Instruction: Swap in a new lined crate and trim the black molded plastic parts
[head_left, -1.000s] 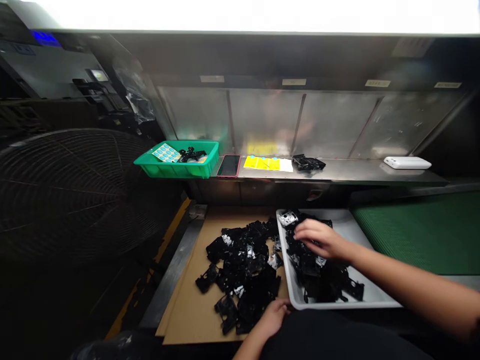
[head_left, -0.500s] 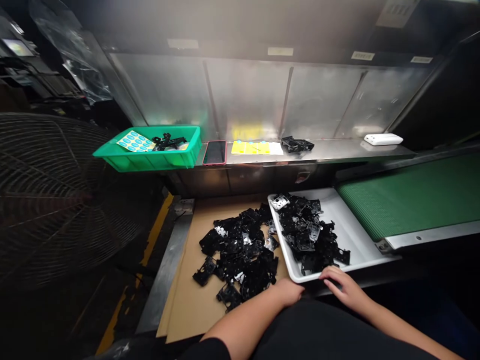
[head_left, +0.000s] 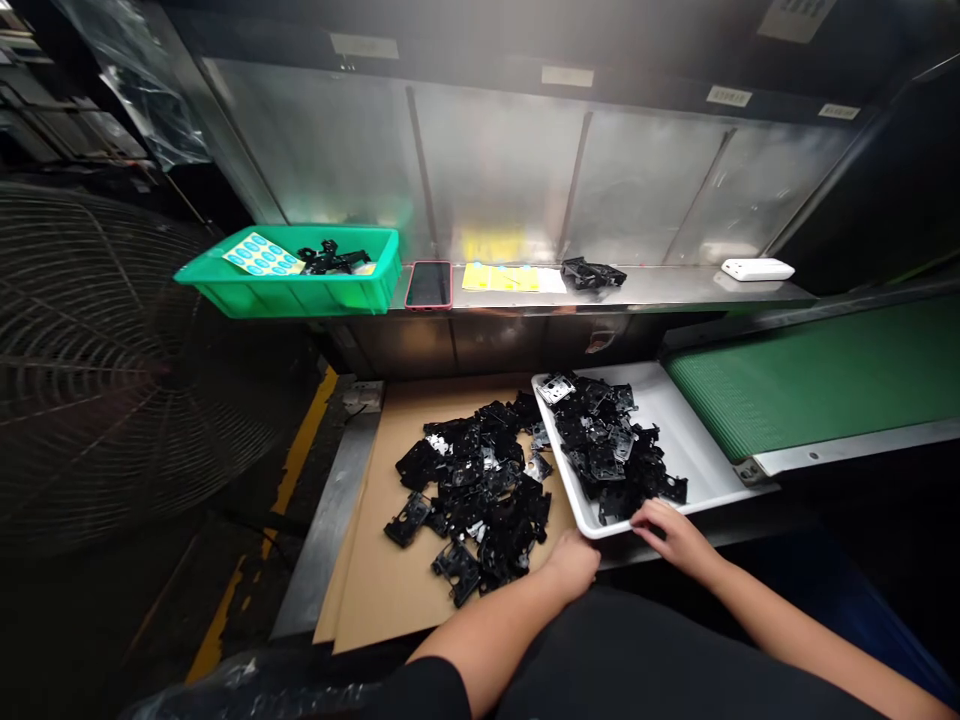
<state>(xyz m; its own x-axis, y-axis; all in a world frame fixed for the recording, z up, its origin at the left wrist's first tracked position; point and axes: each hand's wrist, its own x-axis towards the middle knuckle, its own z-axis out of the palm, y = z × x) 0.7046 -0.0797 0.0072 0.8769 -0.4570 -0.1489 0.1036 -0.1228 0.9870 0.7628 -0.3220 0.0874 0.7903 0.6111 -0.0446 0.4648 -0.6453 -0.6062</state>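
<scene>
A white plastic tray (head_left: 705, 470) holds a heap of black moulded plastic parts (head_left: 600, 440), with a silvery one at its back left corner. My right hand (head_left: 675, 540) is at the front rim, its thumb and fingers closed on the edge. Close to the tray's front left corner is my left hand (head_left: 574, 563), curled, with its fingertips hidden from view; what they hold I cannot make out. Left of the tray, a second pile of black parts (head_left: 480, 490) lies on brown cardboard (head_left: 367, 570), with a few white and clear pieces among them.
A green conveyor belt (head_left: 817, 380) runs at the right. On the metal shelf (head_left: 667, 290) are a green bin (head_left: 300, 290) with a sticker sheet, a phone (head_left: 429, 285), yellow labels (head_left: 499, 278), black parts (head_left: 592, 273) and a white device (head_left: 757, 270). A large fan (head_left: 150, 370) stands left.
The camera view has tilted down slightly, so the scene sits higher in the picture. Both hands stay at the tray's front edge, with little visible change in the piles.
</scene>
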